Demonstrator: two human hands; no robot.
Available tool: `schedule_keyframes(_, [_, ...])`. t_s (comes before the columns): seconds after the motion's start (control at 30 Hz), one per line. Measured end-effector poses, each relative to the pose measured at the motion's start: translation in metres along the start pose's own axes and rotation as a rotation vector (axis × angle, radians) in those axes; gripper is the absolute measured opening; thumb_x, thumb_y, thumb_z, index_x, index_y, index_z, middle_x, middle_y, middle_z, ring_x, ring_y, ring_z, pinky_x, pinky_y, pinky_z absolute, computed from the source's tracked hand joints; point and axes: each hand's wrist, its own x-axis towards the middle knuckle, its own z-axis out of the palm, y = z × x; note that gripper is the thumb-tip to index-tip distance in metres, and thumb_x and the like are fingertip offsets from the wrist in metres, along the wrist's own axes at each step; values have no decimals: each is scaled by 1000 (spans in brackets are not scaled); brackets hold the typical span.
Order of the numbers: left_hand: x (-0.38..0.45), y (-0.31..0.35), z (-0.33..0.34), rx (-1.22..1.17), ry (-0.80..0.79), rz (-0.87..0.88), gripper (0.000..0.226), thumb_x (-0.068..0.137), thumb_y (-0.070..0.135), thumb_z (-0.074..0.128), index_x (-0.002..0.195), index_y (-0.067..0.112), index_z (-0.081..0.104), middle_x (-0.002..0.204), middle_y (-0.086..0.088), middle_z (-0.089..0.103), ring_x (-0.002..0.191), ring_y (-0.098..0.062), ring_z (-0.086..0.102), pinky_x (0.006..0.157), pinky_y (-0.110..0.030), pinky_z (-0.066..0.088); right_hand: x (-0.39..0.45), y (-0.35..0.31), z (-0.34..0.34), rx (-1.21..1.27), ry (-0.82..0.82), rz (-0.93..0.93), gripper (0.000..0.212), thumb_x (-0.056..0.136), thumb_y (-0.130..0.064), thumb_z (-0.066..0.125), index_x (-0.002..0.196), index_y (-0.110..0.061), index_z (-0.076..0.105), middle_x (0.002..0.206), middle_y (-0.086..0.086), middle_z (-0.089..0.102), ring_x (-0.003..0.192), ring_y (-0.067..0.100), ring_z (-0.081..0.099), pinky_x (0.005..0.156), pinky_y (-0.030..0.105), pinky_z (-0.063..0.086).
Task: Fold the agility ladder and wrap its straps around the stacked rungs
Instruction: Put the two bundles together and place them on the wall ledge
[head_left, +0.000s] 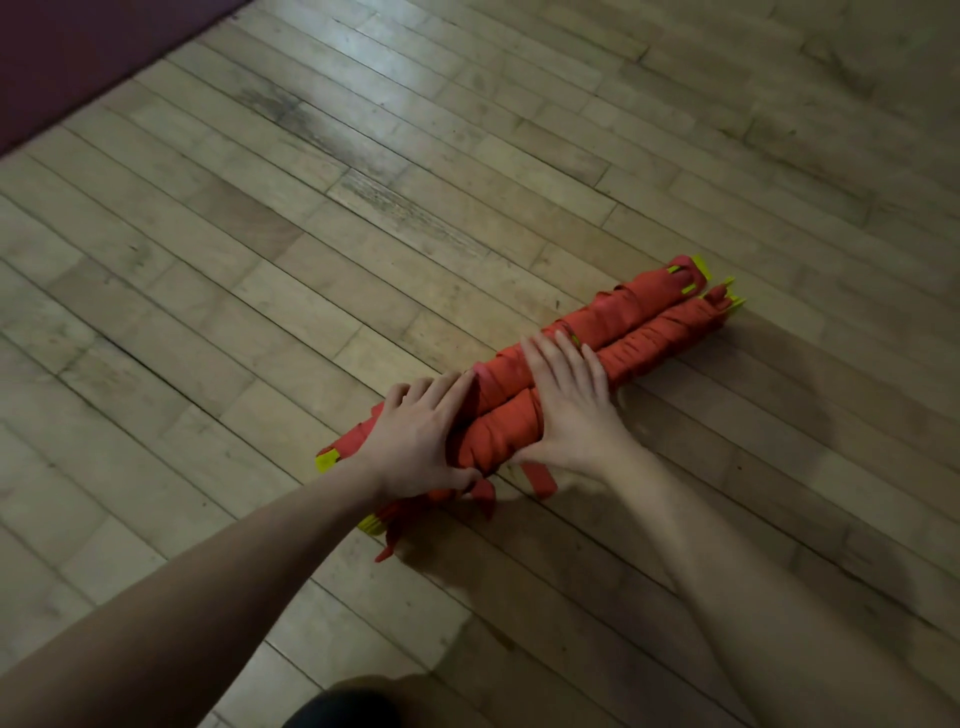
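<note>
The folded agility ladder lies on the wooden floor as two long bundles side by side, wound in orange-red straps, with yellow rung ends sticking out at both ends. My left hand lies flat over the near-left part of the bundles, its thumb tucked against the near bundle's side. My right hand presses flat on top of both bundles near their middle, fingers spread. Loose strap ends trail out on the floor below the hands.
Worn wooden floorboards stretch all around the ladder. A dark red mat or carpet edge fills the top-left corner. A dark shape, part of my body, shows at the bottom edge.
</note>
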Motion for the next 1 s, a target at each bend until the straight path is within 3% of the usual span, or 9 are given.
schedule_keyframes(0.1, [0, -3, -6, 10, -2, 20, 113, 68, 67, 64, 151, 19, 6, 153, -5, 25, 134, -27, 29, 109, -44, 20, 17, 6, -8, -185, -167, -82, 142, 52, -64, 78, 151, -16, -12, 160, 2, -13, 145, 23, -18, 112, 42, -20])
schedule_keyframes(0.17, [0, -4, -8, 9, -19, 25, 111, 69, 67, 63, 152, 19, 6, 154, -5, 22, 135, -27, 27, 110, -44, 18, 26, 8, -10, -245, -232, -88, 143, 51, -66, 78, 150, -17, -13, 160, 2, -14, 145, 24, -19, 109, 43, -22])
schedule_keyframes(0.3, [0, -3, -8, 17, -36, -8, 111, 72, 69, 58, 151, 17, -1, 157, -6, 14, 139, -27, 22, 112, -44, 14, 41, 12, -13, -282, -239, -121, 140, 48, -72, 75, 152, -20, -3, 160, 2, 4, 147, 25, -7, 113, 44, -16])
schedule_keyframes(0.43, [6, 10, -1, 56, -65, -107, 124, 65, 87, 43, 150, 13, -9, 158, -13, 2, 143, -31, 11, 115, -46, 7, 48, 12, -16, -281, -247, -168, 140, 46, -73, 75, 151, -16, 3, 154, 5, 19, 145, 26, 9, 116, 42, -12])
schedule_keyframes(0.53, [12, 20, 7, 35, -45, -212, 128, 62, 88, 48, 150, 15, -9, 158, -9, 5, 142, -30, 12, 115, -48, 10, 51, 12, -17, -265, -257, -172, 141, 44, -74, 75, 151, -13, 5, 151, 7, 22, 143, 27, 13, 119, 43, -5])
schedule_keyframes(0.67, [11, 2, 1, 73, -15, -134, 124, 58, 91, 41, 152, 21, 1, 156, 0, 19, 139, -23, 24, 111, -46, 18, 40, 7, -14, -207, -201, -114, 136, 46, -73, 75, 150, -11, 14, 150, 8, 26, 139, 28, 20, 117, 42, 5])
schedule_keyframes(0.83, [10, -22, -3, 215, -7, 33, 120, 54, 93, 31, 147, 18, 31, 142, -4, 47, 124, -28, 50, 98, -49, 38, 13, -10, 6, -138, -78, 27, 135, 42, -76, 74, 147, -8, 24, 139, 12, 39, 129, 31, 35, 111, 45, 19])
schedule_keyframes(1.0, [8, -18, -1, 255, -6, 87, 122, 54, 92, 38, 148, 16, 27, 142, -6, 45, 125, -33, 47, 99, -52, 37, -9, -17, 20, -101, 63, 104, 127, 32, -77, 76, 131, -2, 48, 114, 13, 58, 104, 31, 56, 95, 48, 41])
